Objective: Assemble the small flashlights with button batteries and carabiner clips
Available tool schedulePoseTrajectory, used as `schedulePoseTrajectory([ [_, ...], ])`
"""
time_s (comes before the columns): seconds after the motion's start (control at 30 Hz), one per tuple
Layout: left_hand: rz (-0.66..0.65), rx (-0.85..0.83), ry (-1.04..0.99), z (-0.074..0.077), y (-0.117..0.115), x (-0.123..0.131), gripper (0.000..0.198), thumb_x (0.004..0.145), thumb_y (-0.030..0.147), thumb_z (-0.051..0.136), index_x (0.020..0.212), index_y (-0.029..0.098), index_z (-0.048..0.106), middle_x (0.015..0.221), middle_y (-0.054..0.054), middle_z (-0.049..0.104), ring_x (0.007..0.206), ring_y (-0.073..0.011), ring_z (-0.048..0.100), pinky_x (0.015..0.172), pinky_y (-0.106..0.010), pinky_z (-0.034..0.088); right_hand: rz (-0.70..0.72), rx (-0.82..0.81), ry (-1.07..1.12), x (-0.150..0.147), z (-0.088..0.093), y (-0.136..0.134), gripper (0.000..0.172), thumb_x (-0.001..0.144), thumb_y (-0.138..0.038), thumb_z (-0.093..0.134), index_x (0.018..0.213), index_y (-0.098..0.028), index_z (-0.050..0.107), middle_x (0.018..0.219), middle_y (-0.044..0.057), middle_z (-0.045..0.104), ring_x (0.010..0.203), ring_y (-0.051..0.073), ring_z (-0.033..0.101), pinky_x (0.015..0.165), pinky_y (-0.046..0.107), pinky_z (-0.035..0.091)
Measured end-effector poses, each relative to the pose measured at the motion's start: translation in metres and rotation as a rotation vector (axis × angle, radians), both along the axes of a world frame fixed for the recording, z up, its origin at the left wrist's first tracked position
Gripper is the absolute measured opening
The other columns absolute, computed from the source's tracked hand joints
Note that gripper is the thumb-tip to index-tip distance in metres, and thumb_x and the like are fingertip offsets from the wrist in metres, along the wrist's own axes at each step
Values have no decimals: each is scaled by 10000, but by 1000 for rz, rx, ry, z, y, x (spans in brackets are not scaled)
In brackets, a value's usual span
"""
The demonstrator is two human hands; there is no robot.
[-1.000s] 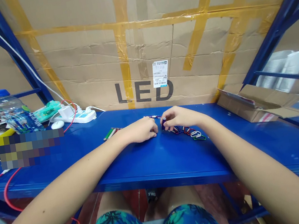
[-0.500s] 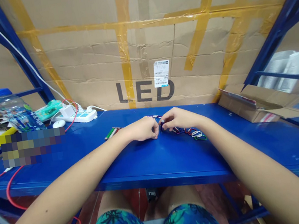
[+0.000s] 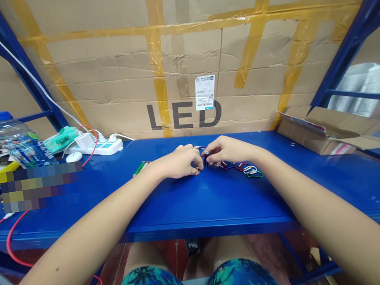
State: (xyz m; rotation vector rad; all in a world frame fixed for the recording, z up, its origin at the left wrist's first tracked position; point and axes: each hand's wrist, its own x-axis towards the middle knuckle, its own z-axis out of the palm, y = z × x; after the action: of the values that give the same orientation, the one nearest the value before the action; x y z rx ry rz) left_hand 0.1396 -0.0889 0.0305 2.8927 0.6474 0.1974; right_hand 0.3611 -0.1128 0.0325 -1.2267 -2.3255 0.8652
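My left hand (image 3: 178, 163) and my right hand (image 3: 226, 151) rest close together on the blue shelf top (image 3: 201, 198), fingertips almost touching. Both are curled in a pinch round a small dark cylindrical piece (image 3: 205, 157) between them; what the left fingers grip is too small to name. A cluster of small coloured carabiner clips (image 3: 247, 168) lies just right of my right hand. A few thin green and red pen-like items (image 3: 140, 168) lie left of my left hand.
A taped cardboard box marked LED (image 3: 179, 68) stands behind the shelf top. A white power strip with chargers (image 3: 100, 148), a water bottle (image 3: 20, 141) and red cable (image 3: 11, 236) sit at the left. An open cardboard box (image 3: 327, 134) lies at the right.
My hands have drawn closer together, and my left fingers have lifted slightly toward the small piece. The view shifted a little.
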Motion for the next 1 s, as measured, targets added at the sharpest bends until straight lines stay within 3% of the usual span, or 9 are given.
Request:
schedulePoseTrajectory([
  [0.1,-5,-9,39,1,-2,0,146,858,232,650,963,241,750,1058,-30,709,1008,-236,482,901,-367,352,-2,3,-4,-1,0,0,211,790,-273,610,893,-152,748,701,28,669,575,135,563,533,261,455],
  [0.3,-13,1,-2,-1,0,-1,119,837,234,634,883,225,744,939,-46,705,998,-234,516,858,-341,392,-5,-4,-10,-1,1,-1,200,790,-286,614,881,-162,741,697,21,665,591,139,587,545,260,467],
  [0.47,26,26,-199,12,-2,-4,198,803,133,587,923,181,737,852,-31,709,745,-148,594,709,-281,436,-17,-7,-8,-2,1,-2,183,776,-298,636,861,-167,732,734,18,676,595,137,604,553,260,470],
  [0.6,-7,70,-367,18,-8,-2,165,829,156,605,934,148,732,823,-37,673,708,-125,584,662,-255,442,-24,-35,-10,-4,1,-5,206,759,-298,656,897,-167,737,775,21,689,578,134,614,564,265,480],
  [0.77,-94,67,-353,12,-12,2,137,872,182,604,934,149,722,824,-35,640,707,-119,572,670,-256,451,13,-38,12,-3,0,-5,249,744,-292,658,944,-173,748,780,22,696,558,121,564,533,261,445],
  [1.0,-133,85,-423,3,-9,5,95,887,231,641,885,175,718,816,-18,593,713,-116,557,676,-268,443,53,45,26,-3,3,-6,172,733,-271,618,828,-172,722,752,-6,638,630,120,510,591,253,406],
])
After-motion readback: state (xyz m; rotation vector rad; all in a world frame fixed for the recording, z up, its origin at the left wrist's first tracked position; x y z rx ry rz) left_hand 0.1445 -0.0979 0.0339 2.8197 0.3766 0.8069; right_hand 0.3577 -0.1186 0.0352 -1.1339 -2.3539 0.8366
